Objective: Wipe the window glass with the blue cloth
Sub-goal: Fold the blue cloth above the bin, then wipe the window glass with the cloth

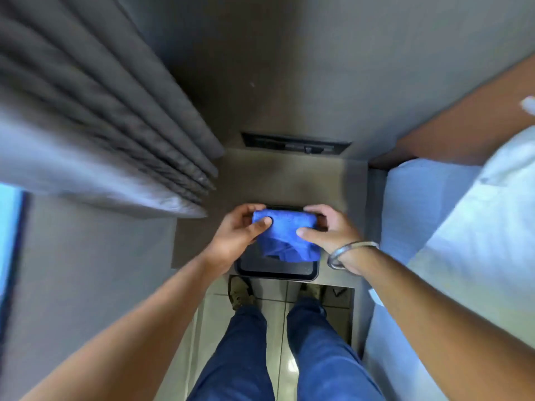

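The blue cloth (285, 237) is bunched between both my hands, held over a dark tray (278, 270) on a small grey table. My left hand (237, 238) grips its left side with the thumb pressed on top. My right hand (330, 233), a metal bangle on its wrist, pinches the right side. A strip of bright window glass (8, 235) shows at the far left edge, mostly hidden behind the grey curtain (95, 134).
A bed with white sheets (451, 227) and a wooden headboard (463, 123) fills the right side. A grey wall with a dark recessed socket panel (295, 144) stands ahead. My legs in blue jeans stand on the tiled floor (278, 296) below.
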Demonstrator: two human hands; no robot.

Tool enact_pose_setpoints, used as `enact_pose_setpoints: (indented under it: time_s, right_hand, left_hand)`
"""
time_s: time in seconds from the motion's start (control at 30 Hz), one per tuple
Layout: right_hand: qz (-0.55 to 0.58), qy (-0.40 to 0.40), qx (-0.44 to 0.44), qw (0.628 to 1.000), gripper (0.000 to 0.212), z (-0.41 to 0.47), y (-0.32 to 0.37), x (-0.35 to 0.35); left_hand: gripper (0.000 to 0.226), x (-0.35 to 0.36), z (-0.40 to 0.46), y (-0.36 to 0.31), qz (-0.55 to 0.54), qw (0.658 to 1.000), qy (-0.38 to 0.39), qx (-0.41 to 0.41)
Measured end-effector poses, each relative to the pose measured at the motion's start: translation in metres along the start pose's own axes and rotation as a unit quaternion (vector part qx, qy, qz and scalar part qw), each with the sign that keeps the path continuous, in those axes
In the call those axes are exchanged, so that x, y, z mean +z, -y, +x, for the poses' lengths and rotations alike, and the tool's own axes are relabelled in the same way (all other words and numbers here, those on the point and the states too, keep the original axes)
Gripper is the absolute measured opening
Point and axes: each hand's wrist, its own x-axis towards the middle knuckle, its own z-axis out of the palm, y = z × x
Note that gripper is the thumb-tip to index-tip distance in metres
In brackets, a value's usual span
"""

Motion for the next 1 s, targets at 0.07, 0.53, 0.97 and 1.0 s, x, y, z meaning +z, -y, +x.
enact_pose_setpoints:
  time_s: [0.07,0.53,0.97,1.0]
  right_hand:
    - [0.04,-0.013,-0.047,0.998,0.035,-0.044,0.047,-0.008]
    - [0.001,0.315,-0.452,0.835,0.023,-0.318,0.374,0.166]
    - [-0.024,0.104,-0.882,0.46,0.066,-0.533,0.476,0.314]
    - [-0.037,0.077,-0.891,0.447,0.071,-0.535,0.477,0.323]
  left_hand:
    - [0.019,-0.005,-0.049,-0.039,-0.029,0.998,0.009,0.051]
    - [0.017,-0.151,-0.496,-0.177,-0.037,0.817,-0.454,0.352]
    - [0.019,-0.199,-0.74,-0.235,0.049,0.526,-0.708,0.468]
    - [0.022,-0.202,-0.744,-0.237,0.05,0.518,-0.708,0.477]
